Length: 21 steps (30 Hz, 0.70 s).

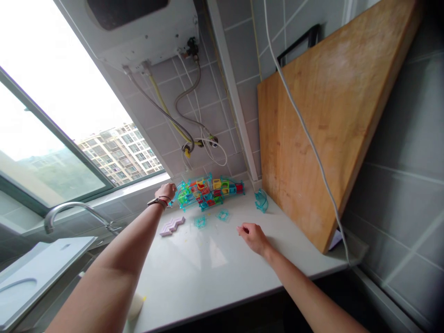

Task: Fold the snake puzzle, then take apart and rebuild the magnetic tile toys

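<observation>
My left hand point(166, 191), a watch and a red band on its wrist, reaches to the left end of a heap of see-through plastic toy pieces point(211, 192) in teal, red, yellow and green. Its fingers are curled in, and what they hold, if anything, is hidden. My right hand point(253, 236) is closed in a loose fist at the counter, with nothing showing in it. Between the hands lie a small teal frame piece point(200, 222) and another clear teal piece point(222, 214). A curved teal piece point(261, 200) stands apart on the right.
A pale purple zigzag piece point(172, 226) lies on the white counter point(208, 282). On the right leans a thick wooden board point(312, 125) with a white cable point(305, 125) across it. A faucet point(76, 206) is at left; hoses point(166, 111) hang beneath a wall heater point(149, 37).
</observation>
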Available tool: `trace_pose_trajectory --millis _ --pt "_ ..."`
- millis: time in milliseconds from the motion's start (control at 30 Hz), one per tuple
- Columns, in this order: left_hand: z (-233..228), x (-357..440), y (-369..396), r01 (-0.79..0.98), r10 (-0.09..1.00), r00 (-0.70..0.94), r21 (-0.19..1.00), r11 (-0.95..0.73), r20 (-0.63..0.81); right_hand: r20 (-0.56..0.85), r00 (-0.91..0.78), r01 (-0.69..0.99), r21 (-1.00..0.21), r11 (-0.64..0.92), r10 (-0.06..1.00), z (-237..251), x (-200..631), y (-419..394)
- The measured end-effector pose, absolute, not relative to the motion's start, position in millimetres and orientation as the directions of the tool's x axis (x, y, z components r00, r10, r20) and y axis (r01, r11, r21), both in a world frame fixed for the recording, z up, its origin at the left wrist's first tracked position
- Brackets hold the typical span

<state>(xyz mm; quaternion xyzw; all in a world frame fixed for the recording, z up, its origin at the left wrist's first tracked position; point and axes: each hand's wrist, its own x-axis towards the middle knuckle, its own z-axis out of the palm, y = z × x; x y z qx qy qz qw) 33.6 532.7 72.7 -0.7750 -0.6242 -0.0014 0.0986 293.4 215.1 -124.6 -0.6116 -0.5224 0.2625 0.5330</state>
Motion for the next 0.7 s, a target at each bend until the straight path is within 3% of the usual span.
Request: trace_pose_trajectory --millis 700 --pt "77 45 507 0.914 0.877 0.378 -0.271 -0.302 0.296 0.233 0.305 0.360 -0.926 0.115 0.923 -128 292 215"
